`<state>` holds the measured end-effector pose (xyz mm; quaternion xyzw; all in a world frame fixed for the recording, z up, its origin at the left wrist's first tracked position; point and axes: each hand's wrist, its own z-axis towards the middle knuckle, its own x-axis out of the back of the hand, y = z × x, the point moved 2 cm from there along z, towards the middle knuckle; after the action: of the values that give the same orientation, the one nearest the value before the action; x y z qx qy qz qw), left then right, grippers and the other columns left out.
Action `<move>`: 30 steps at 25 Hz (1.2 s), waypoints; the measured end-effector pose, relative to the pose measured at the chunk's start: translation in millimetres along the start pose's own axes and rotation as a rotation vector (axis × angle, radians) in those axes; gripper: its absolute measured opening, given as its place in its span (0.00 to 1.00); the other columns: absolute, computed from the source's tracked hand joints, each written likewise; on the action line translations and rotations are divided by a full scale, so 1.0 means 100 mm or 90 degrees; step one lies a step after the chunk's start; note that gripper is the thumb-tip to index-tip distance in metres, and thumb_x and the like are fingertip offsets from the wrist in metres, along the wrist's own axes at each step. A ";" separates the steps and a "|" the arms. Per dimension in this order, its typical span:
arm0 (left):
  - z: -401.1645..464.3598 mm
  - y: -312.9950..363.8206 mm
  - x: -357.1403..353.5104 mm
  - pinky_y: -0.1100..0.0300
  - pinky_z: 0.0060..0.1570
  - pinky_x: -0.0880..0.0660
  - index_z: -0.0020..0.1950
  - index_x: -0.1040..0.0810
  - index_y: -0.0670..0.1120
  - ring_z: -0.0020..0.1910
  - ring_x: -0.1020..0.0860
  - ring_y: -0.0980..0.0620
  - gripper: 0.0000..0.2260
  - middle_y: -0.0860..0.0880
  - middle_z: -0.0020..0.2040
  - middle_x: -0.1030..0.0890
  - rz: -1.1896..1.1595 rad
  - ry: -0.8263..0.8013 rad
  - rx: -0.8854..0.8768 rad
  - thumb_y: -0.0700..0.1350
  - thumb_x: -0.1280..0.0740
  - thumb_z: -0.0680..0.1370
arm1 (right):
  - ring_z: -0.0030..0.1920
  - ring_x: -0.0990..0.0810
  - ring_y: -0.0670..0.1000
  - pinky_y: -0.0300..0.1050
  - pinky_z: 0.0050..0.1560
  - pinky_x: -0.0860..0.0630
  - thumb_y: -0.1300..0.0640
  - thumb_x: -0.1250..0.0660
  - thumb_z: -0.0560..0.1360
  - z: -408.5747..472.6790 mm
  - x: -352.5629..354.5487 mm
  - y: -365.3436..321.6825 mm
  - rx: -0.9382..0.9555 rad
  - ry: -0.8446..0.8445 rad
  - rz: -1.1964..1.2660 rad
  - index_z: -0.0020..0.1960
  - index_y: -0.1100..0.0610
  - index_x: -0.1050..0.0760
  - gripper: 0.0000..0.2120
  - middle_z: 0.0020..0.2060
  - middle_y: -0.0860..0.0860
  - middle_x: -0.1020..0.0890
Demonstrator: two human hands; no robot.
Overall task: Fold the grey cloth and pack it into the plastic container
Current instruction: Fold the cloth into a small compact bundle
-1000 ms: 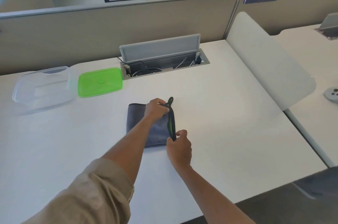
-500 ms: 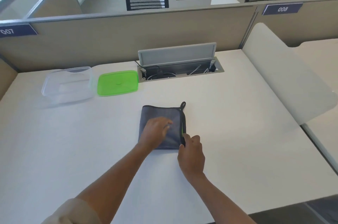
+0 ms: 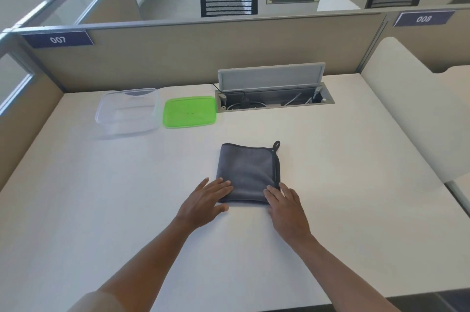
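Folded grey cloth point(image 3: 248, 173) flat on desk point(image 3: 330, 184); left hand point(image 3: 204, 203), right hand point(image 3: 286, 203) flat on near corners

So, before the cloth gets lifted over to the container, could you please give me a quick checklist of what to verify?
1. Cloth folded into a compact rectangle, flat on the desk: ok.
2. Left hand on the near left corner and right hand on the near right corner, both flat and open, not yet gripping: ok.
3. Container open, with nothing in it: ok.
4. Green lid off, lying beside the container to its right: ok.
5. Desk between cloth and container free of obstacles: ok.
6. Folded cloth small enough to fit the container: cannot tell; it may need another fold.
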<state>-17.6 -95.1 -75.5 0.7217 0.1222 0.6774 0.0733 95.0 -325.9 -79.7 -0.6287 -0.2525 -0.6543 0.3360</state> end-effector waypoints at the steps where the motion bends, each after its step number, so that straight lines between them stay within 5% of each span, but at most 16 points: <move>1: -0.01 -0.03 -0.01 0.54 0.78 0.53 0.79 0.37 0.53 0.79 0.44 0.57 0.27 0.57 0.79 0.38 0.003 -0.007 -0.006 0.54 0.36 0.81 | 0.64 0.25 0.60 0.54 0.62 0.27 0.62 0.30 0.70 0.00 0.00 0.02 0.006 -0.012 -0.002 0.64 0.56 0.24 0.23 0.63 0.50 0.21; 8: -0.04 -0.09 -0.01 0.52 0.75 0.39 0.74 0.29 0.45 0.73 0.30 0.49 0.24 0.49 0.73 0.27 0.019 0.055 -0.050 0.40 0.30 0.78 | 0.56 0.23 0.58 0.50 0.56 0.24 0.71 0.32 0.65 0.05 0.06 0.04 0.040 -0.018 -0.004 0.61 0.56 0.23 0.25 0.57 0.50 0.19; 12: -0.02 -0.07 0.05 0.50 0.57 0.22 0.68 0.27 0.44 0.58 0.22 0.44 0.16 0.48 0.61 0.20 -0.019 0.067 -0.007 0.41 0.33 0.79 | 0.58 0.23 0.57 0.49 0.59 0.25 0.68 0.35 0.67 0.05 0.04 0.03 0.042 -0.029 0.019 0.61 0.56 0.24 0.23 0.58 0.49 0.20; 16: 0.04 -0.08 0.13 0.51 0.44 0.23 0.61 0.29 0.50 0.47 0.22 0.44 0.08 0.49 0.52 0.19 -0.150 0.040 0.119 0.46 0.40 0.83 | 0.60 0.25 0.55 0.49 0.61 0.26 0.65 0.33 0.67 0.05 0.07 0.08 0.062 -0.015 0.064 0.62 0.54 0.24 0.23 0.59 0.47 0.21; 30: 0.25 -0.23 0.22 0.52 0.42 0.26 0.49 0.34 0.58 0.40 0.25 0.48 0.04 0.51 0.43 0.21 -0.302 0.024 0.194 0.48 0.44 0.82 | 0.60 0.22 0.54 0.46 0.61 0.27 0.64 0.29 0.66 0.31 0.09 0.28 0.096 -0.018 0.149 0.59 0.56 0.22 0.22 0.54 0.49 0.19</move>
<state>6.4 -65.3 -62.1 0.6627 0.3895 0.6286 0.1184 136.5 -322.2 -70.4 -0.6362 -0.2304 -0.5808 0.4526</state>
